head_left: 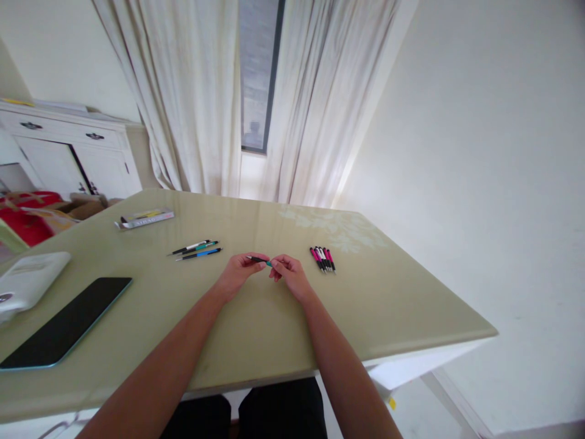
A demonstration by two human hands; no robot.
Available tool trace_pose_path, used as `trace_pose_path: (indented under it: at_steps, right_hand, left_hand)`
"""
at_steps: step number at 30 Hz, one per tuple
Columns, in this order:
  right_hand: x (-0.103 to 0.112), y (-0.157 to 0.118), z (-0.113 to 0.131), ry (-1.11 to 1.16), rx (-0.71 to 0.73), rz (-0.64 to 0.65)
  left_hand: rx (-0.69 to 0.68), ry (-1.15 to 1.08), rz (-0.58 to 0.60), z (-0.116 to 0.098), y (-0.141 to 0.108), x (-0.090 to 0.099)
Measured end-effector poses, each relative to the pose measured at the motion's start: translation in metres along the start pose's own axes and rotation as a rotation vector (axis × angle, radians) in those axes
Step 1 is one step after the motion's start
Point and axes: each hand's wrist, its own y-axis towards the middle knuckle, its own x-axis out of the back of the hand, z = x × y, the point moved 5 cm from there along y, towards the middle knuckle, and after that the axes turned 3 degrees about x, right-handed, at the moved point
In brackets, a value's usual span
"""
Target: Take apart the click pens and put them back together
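In the middle of the table, my left hand [240, 272] and my right hand [291, 274] meet around one pen [258, 260], black with a teal part. The left fingers pinch its black end, while the right fingers close on the teal end and hide much of it. To the left of my left hand lie a blue pen [200, 254], a green pen [201, 247] and a white pen [189, 247], roughly side by side. Beyond my right hand, several pink and white pens [323, 259] with black ends lie in a close row.
A clear-windowed pack [145, 218] with something yellow inside lies at the far left of the table [365, 305]. Nearer me are a dark tablet-like slab [68, 320] and a white device [34, 277]. Curtains [192, 103] hang behind; a white cabinet [73, 146] stands back left.
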Motion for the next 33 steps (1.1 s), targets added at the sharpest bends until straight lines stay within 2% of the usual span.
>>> trace_pose_path:
  at_steps: [6, 14, 16, 21, 28, 33]
  right_hand:
    - [0.001, 0.002, 0.003, -0.047, 0.083, -0.071]
    - [-0.007, -0.003, 0.007, -0.184, 0.070, 0.018]
    - [-0.006, -0.004, 0.010, -0.274, 0.098, -0.024]
    - [-0.001, -0.005, 0.018, -0.440, 0.229, -0.128]
    - [-0.006, -0.007, 0.015, -0.509, 0.176, -0.031]
    - [-0.004, -0.007, 0.014, -0.530, 0.179, -0.033]
  left_hand:
    - [-0.013, -0.112, -0.082, 0.005, 0.002, 0.004]
    - [-0.058, -0.153, -0.019, 0.000, 0.002, 0.003]
    - [-0.055, -0.137, -0.033, 0.000, 0.002, 0.002]
    - [-0.017, -0.113, -0.163, 0.000, 0.001, 0.007]
    - [-0.020, -0.160, -0.049, -0.003, 0.000, 0.002]
    - [-0.038, -0.128, -0.006, -0.005, -0.001, 0.000]
